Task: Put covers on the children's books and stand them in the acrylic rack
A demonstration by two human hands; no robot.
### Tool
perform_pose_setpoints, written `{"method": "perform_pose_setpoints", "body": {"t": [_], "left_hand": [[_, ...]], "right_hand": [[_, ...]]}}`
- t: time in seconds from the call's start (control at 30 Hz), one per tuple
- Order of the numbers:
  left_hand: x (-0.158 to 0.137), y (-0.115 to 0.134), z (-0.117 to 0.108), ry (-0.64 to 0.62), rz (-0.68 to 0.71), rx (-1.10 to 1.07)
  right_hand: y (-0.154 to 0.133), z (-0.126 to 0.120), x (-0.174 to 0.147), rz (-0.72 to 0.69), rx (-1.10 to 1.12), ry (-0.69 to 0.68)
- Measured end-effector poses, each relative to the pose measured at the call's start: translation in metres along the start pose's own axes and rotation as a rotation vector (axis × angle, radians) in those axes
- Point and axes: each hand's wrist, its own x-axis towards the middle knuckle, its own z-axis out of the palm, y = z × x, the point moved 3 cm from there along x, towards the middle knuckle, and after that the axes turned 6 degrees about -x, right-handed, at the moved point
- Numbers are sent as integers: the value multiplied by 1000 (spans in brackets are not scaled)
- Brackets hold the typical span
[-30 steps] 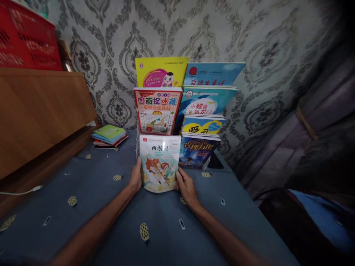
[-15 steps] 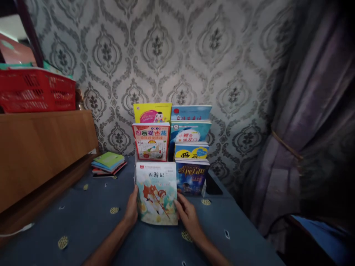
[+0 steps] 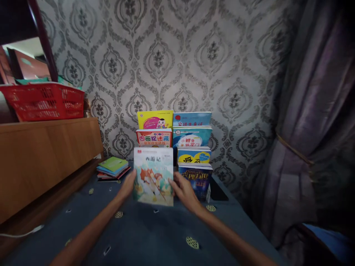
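A pale book [image 3: 153,177] with a figure in a red cape on its cover is held upright between my two hands. My left hand [image 3: 129,186] grips its left edge, and my right hand [image 3: 183,189] pinches the right edge. Behind it, a red-bordered book [image 3: 154,139] and a yellow book [image 3: 155,119] stand in a left-hand column. To the right, a dark blue book [image 3: 195,183] stands in front of a yellow-and-blue book [image 3: 194,155], a teal book [image 3: 191,137] and a light blue book [image 3: 192,118]. Whatever supports these rows is mostly hidden.
A stack of books [image 3: 113,167] lies to the left on the dark patterned cloth [image 3: 138,240]. A red basket [image 3: 44,101] sits on a wooden cabinet [image 3: 50,159]. Right of the rows lies a flat black object [image 3: 219,190]; a curtain [image 3: 294,147] hangs farther right.
Both hands have lifted the pale book higher and closer to the left column, so it now covers the lower part of the red-bordered book. The camera view has shifted slightly.
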Motion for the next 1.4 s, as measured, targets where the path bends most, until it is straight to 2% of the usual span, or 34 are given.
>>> {"method": "perform_pose_setpoints", "body": {"t": [0.1,0.17,0.2,0.23,0.3,0.43,0.63,0.77,1.13,1.4], "left_hand": [[44,59,7,-20,176,191],[69,90,12,-28,265,278],[79,102,15,-22,331,341],[85,112,18,-19,464,520],[92,120,22,-10,558,625],[91,112,24,-29,646,786],[92,95,20,-52,621,813],[93,87,19,-61,592,810],[82,52,3,-67,507,854],[79,47,2,-66,504,826]], "right_hand": [[-25,-22,56,-143,-201,90],[-40,-34,89,-208,-280,166],[-46,-38,103,-242,-303,216],[-51,-42,113,-265,-312,252],[-54,-45,125,-286,-305,282],[-43,-42,124,-275,-313,266],[-24,-40,113,-219,-362,250],[-19,-38,106,-185,-357,187],[8,-15,87,-70,-391,72],[8,-16,84,-59,-416,61]]}}
